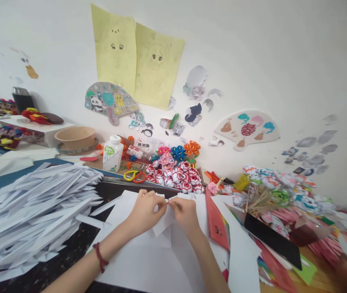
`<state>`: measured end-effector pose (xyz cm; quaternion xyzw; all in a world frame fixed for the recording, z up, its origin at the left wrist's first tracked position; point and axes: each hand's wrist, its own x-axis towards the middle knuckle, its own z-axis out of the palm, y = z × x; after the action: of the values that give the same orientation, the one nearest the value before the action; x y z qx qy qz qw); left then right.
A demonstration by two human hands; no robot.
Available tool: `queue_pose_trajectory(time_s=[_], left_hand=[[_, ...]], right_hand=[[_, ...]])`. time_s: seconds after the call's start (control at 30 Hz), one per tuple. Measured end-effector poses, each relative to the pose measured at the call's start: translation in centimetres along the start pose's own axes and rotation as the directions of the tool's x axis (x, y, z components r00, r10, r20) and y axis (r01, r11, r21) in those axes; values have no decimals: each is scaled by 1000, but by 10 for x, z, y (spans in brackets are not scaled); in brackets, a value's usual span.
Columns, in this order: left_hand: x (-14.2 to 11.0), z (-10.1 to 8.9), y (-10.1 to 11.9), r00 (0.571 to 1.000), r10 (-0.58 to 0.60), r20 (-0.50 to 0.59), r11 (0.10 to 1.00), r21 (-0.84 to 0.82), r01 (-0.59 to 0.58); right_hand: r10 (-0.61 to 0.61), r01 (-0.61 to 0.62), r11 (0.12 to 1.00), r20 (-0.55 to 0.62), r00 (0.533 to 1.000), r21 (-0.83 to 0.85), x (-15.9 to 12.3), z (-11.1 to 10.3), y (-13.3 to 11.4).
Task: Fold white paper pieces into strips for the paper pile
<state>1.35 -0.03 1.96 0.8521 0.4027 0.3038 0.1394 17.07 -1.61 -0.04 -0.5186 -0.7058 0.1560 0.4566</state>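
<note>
White wall behind the counter (69, 248) is plastered with two yellow drawing sheets (136, 61) and paper fan cutouts, pretty cluttered overall. Near the front middle of the counter, a small folded piece of white paper (164, 221) is pinched between both hands: the left hand (145, 213) is closed on its left side, the right hand (186, 213) closed on its right side, fingertips nearly touching over the fold. A red string bracelet (100, 257) is worn on the left wrist. Larger white sheets (149, 260) are spread flat under the hands. A big heap of folded white paper strips (33, 211) is piled at the left edge. Toward the back edge a white plastic bottle with a green label (112, 153) is stood upright, with yellow-handled scissors (133, 175) just beside it and a cluster of red-and-white folded paper balls (176, 175) further right. A black tablet-like slab (272, 238) is laid tilted near the right side.
</note>
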Motion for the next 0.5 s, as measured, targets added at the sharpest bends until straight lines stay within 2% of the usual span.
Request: queue_pose_trajectory(time_s=[0.13, 0.2, 0.27, 0.33, 0.4, 0.43, 0.5], left_hand=[[0, -3, 2, 1000, -11, -16, 1000, -16, 11], [1, -5, -1, 1000, 0, -21, 1000, -14, 0], [2, -8, -7, 999, -4, -47, 1000, 15, 5], [3, -11, -14, 994, -33, -103, 998, 57, 39], [4, -14, -17, 986, -71, -150, 996, 46, 78], [4, -15, -17, 985, -70, -159, 997, 10, 72], [4, -15, -13, 977, -60, -204, 997, -49, 51]], right_hand=[[-96, 89, 992, -76, 992, -92, -5, -1, -4], [-94, 79, 991, -149, 984, -103, -7, -10, -3], [-49, 13, 990, -257, 965, -138, -6, -25, 1], [16, -103, 979, -444, 896, -173, -5, -40, 4], [74, -203, 965, -567, 820, -167, -3, -50, 5], [87, -206, 967, -568, 819, -148, -2, -51, 4], [99, -171, 979, -483, 870, -107, -1, -46, -1]])
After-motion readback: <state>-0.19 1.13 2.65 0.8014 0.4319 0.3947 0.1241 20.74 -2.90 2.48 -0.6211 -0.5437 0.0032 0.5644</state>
